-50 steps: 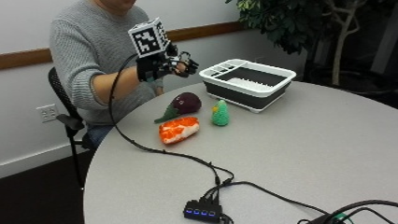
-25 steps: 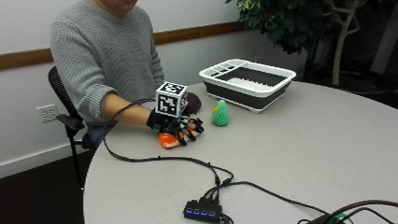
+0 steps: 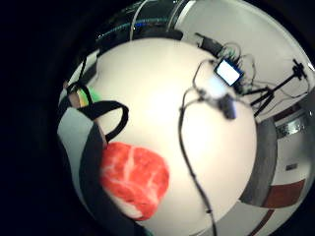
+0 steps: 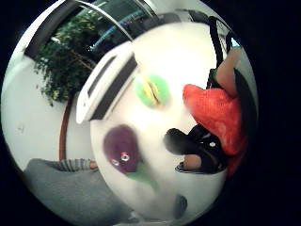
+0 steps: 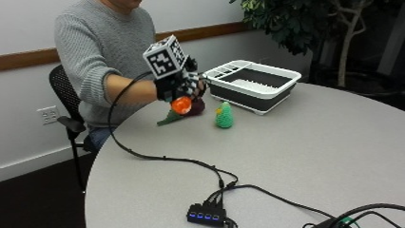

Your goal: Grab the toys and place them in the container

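Hand [image 5: 180,88] now lifted off worktop [image 5: 303,156], fingers clamped round red meat toy [image 5: 181,104]; half second ago it was down on toy. Toy airborne, above eggplant [image 5: 190,108], short of container [image 5: 253,85]. Green toy [image 5: 223,115] and eggplant on worktop. Grasp done; carry to container likely next.

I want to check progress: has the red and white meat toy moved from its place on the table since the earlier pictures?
Yes. The meat toy has left the table and is now held up in the gloved right hand, above the purple eggplant toy, nearer the container.
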`<state>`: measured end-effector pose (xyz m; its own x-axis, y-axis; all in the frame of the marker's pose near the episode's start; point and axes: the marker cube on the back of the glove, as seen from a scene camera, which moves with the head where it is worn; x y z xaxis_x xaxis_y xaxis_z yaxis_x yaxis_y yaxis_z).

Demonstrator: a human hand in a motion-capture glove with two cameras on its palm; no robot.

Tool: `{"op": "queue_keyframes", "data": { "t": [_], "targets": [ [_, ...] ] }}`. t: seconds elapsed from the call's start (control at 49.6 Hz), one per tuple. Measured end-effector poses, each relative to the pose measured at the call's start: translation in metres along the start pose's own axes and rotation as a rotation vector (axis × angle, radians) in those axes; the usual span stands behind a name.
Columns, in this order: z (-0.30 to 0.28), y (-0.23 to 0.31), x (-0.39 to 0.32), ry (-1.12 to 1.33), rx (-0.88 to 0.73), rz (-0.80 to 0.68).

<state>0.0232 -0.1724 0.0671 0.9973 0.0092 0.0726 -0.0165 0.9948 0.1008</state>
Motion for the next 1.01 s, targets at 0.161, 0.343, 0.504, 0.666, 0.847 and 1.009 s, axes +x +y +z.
{"op": "queue_keyframes", "data": {
  "t": [0.161, 0.343, 0.504, 0.666, 0.847, 1.009],
  "targets": [
    [-0.034, -0.059, -0.077, -0.132, -0.015, -0.184],
    [0.006, -0.112, -0.223, -0.069, -0.084, -0.397],
    [0.027, -0.137, -0.275, -0.049, -0.122, -0.524],
    [0.046, -0.137, -0.278, 0.043, -0.312, -0.447],
    [0.035, -0.121, -0.257, 0.011, -0.294, -0.451],
    [0.025, -0.108, -0.217, -0.013, -0.291, -0.407]
  ]
}}
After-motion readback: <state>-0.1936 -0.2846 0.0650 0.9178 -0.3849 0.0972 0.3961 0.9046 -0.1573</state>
